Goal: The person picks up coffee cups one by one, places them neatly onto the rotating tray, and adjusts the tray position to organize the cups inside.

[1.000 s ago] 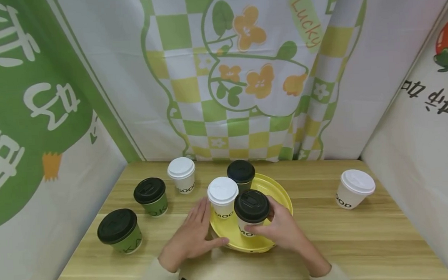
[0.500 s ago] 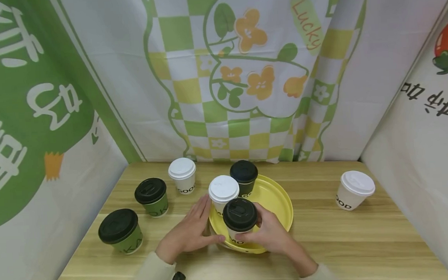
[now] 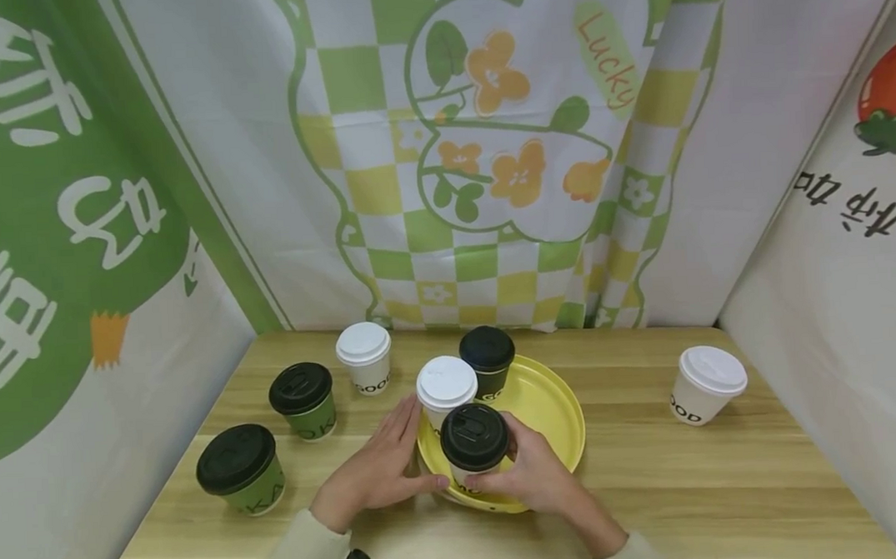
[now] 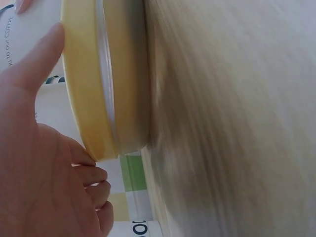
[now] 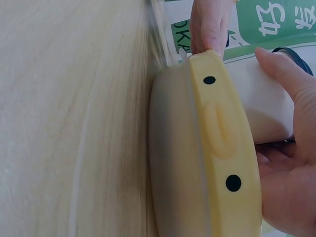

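Note:
A round yellow tray [image 3: 563, 424] bears three lidded paper cups toward its left side. My right hand [image 3: 535, 472] grips a white cup with a black lid [image 3: 474, 438] near the tray's front left. In the right wrist view this white cup [image 5: 269, 106] stands close over the yellow rim, between thumb and fingers. Behind it are a white-lidded cup [image 3: 447, 381] and a dark cup with a black lid [image 3: 489, 353]. My left hand [image 3: 374, 468] rests along the tray's left edge, and its thumb touches the yellow rim [image 4: 81, 84] in the left wrist view.
To the left stand two green cups with black lids, a nearer one [image 3: 240, 468] and a farther one [image 3: 303, 398], plus a white cup [image 3: 365, 358]. Another white cup [image 3: 706, 383] stands far right. A patterned curtain [image 3: 481, 186] hangs behind the wooden table [image 3: 712, 485].
My right hand has brought the black-lidded white cup left and toward me, in front of the white-lidded cup. The left hand stays at the tray's left edge.

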### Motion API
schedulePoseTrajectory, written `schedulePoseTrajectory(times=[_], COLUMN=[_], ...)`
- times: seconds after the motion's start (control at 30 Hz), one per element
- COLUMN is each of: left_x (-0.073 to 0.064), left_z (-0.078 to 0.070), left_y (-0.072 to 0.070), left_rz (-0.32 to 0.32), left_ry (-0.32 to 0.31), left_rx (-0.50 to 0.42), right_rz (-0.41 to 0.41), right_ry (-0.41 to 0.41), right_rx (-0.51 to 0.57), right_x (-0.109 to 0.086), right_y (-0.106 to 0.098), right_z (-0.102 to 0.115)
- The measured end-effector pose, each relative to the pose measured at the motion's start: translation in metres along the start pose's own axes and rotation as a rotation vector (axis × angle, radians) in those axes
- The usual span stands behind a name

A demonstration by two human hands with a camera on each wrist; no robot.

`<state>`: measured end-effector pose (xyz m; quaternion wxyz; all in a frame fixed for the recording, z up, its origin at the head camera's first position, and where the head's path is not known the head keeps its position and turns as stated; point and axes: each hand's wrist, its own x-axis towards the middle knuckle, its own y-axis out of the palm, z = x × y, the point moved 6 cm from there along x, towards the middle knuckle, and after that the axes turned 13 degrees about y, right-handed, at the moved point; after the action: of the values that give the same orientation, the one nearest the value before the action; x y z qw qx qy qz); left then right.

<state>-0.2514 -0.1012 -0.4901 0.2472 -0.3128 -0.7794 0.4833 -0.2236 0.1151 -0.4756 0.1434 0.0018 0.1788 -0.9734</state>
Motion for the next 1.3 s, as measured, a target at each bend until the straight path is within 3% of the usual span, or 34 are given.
schedulePoseTrajectory(times=[0.23, 0.43, 0.6, 0.83, 1.1, 1.3], left_x=[-0.001, -0.002, -0.002, -0.004, -0.008, -0.015], left_z=[0.003, 0.004, 0.004, 0.007, 0.008, -0.004], left_y=[0.005, 0.004, 0.001, -0.004, -0.006, -0.003], left_rz=[-0.003, -0.024, -0.028, -0.046, -0.027, -0.018], left_ry=[0.008, 0.020, 0.030, 0.040, 0.008, 0.010], left_rx=[0.036, 0.046, 0.055, 0.074, 0.057, 0.017], right_rz=[-0.005, -0.038, -0.088, -0.250, -0.325, -0.364], right_ry=[-0.009, 0.017, 0.056, 0.140, 0.278, 0.376], right_rx=[-0.057, -0.103, -0.127, -0.208, -0.278, -0.352], right_x=[-0.003, -0.015, -0.034, -0.072, -0.101, -0.118], right_y=[-0.003, -0.023, -0.055, -0.108, -0.157, -0.193], right_z=[-0.002, -0.002, -0.005, -0.022, -0.051, -0.072])
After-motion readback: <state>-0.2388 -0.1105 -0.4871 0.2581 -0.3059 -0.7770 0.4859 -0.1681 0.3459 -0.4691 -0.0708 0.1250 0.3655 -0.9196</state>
